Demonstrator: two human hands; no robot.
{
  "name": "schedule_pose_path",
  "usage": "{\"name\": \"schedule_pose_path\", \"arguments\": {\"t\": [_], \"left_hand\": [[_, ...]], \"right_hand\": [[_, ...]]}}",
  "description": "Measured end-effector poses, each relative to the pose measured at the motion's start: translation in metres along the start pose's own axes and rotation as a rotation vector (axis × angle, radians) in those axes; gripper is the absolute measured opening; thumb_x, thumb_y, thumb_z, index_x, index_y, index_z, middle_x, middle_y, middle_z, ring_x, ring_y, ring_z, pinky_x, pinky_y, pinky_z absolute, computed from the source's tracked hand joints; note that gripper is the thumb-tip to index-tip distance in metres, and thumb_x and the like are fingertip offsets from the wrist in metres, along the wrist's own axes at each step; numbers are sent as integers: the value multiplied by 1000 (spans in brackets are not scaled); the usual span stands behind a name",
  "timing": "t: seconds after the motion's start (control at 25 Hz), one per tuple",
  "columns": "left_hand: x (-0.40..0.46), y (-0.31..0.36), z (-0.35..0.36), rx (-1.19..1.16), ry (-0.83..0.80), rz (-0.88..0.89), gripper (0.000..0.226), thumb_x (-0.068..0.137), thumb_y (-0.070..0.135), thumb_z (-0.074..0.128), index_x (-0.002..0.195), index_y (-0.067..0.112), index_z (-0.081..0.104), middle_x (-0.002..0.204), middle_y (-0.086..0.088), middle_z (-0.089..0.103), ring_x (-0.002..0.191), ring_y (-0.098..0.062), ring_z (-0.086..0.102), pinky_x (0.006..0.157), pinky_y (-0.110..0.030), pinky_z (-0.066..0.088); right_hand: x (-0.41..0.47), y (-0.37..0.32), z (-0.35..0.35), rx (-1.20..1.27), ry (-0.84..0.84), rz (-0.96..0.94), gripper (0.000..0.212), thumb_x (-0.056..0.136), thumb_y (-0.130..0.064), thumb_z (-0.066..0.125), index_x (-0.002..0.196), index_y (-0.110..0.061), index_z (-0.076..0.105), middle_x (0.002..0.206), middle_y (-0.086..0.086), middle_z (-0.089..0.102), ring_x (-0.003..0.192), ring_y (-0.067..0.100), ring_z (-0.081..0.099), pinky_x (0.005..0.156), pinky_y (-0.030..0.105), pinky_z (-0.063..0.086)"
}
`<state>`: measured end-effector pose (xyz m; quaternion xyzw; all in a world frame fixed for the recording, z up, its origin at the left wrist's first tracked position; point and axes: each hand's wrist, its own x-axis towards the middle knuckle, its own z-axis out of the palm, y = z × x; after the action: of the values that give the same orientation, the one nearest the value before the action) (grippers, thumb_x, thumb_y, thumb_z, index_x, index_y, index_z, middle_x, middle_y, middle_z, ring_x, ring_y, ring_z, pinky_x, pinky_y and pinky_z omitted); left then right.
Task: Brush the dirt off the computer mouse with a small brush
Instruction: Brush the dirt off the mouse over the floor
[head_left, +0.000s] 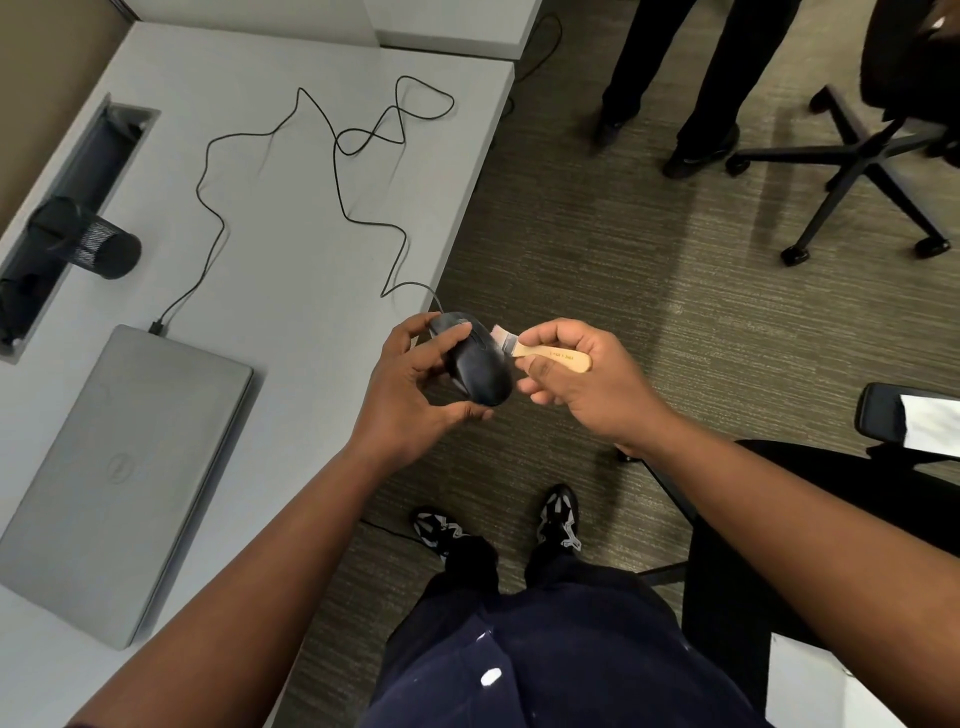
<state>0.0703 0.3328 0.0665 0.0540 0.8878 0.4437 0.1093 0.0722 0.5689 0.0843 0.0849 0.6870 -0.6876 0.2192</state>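
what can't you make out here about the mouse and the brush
Head view only:
- Dirt on the mouse: too small and dark to see.
- Mouse underside: hidden by the left hand.
- Brush bristle contact: tips blurred at the mouse's edge.
- Handle print: too small to read.
- Handle end: covered by the right hand.
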Motion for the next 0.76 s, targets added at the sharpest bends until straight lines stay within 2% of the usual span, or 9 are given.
{"name": "schedule_pose_path", "arguments": {"t": [0.08,0.16,0.24,0.32,0.44,0.48,0.6,0.64,0.76], "left_hand": [[1,0,-2,19,14,-18,96,60,25,102,139,50,53,152,14,35,140,-16,50,107,-24,54],[2,0,-5,33,27,-42,97,59,25,102,141,46,55,154,11,35,139,-15,51,106,-23,54],[5,1,-8,38,39,-78,98,59,24,102,145,38,58,156,8,36,133,-13,54,102,-16,53],[8,4,-9,38,47,-114,99,58,22,102,147,31,60,155,6,38,124,-9,59,98,-12,54],[10,6,-10,18,54,-160,100,57,20,103,147,27,61,153,5,41,122,-12,63,95,-13,55],[11,6,-10,4,54,-175,100,56,20,104,147,27,61,152,5,42,121,-14,64,95,-16,56],[13,7,-10,-50,54,-204,99,54,18,104,143,26,64,149,5,46,119,-13,67,93,-17,58],[13,8,-10,-63,52,-206,98,54,17,104,143,26,64,148,5,46,118,-13,67,93,-17,58],[13,7,-10,-60,43,-210,96,56,15,104,143,25,63,148,3,47,122,-18,67,99,-32,61]], "right_hand": [[-2,-3,-4,-28,73,-70,12,99,-15,69,104,-26,73,100,10,78,84,18,76,71,32,61],[-5,-10,-12,-1,123,-148,17,99,-9,65,102,-23,72,95,12,79,77,16,73,64,26,56],[-10,-18,-20,52,64,-201,21,95,-1,62,104,-19,70,87,12,78,70,16,69,60,25,53],[-13,-22,-24,39,-45,-223,21,90,-1,63,104,-15,69,86,16,78,70,23,68,59,33,53],[-14,-22,-23,-80,-181,-237,17,90,1,70,103,-10,74,91,20,76,75,39,69,67,54,56],[-13,-22,-22,-124,-215,-246,17,91,-1,72,104,-12,77,91,19,76,75,41,68,67,52,56],[-12,-20,-18,-252,-268,-259,18,93,-8,73,106,-20,80,86,12,76,68,25,63,62,36,49],[-11,-19,-18,-288,-263,-252,18,94,-10,73,104,-23,80,84,11,75,66,21,60,60,35,47],[-11,-19,-21,-383,-247,-246,20,94,-11,70,100,-27,80,73,6,72,56,13,53,54,33,43]]}}
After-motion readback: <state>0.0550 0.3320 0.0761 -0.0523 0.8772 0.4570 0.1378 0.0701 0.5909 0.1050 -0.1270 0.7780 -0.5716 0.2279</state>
